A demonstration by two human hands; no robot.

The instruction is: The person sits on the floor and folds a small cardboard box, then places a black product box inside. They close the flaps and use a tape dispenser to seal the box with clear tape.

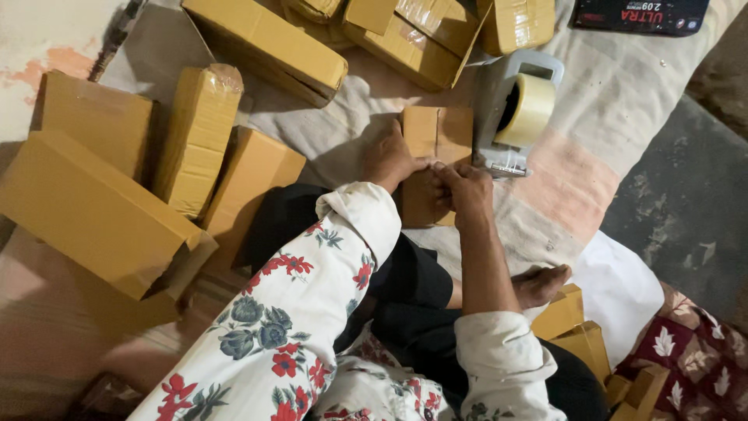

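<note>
Small cardboard box (436,160): lies on the cloth-covered floor (623,86) directly ahead of the seated person's knees, its top flaps folded down and meeting along a centre seam. No tape is discernible along that seam from this view (glare and distance make this less than certain), so the box is judged closed but not yet sealed.

Left hand (392,160): laid over the box's left edge, fingers curled down onto the cardboard, pressing rather than lifting. Right hand (467,191): at the box's near end, fingertips pinched together at the seam; whether they nip a tape end or only the flap edge cannot be told.

Tape dispenser (520,117): stands just beside the box on its right, touched by neither hand, with a roll of clear tape mounted.

Surroundings: 1 upright parcel wrapped in glossy tape (199,136) stands to the left among plain brown cartons (93,210), and further taped parcels (436,35) are heaped beyond the box. These are judged finished stock. Several small folded cartons (580,339) lie by the person's right side, near a bare foot (541,282), apparently awaiting the same treatment.
</note>
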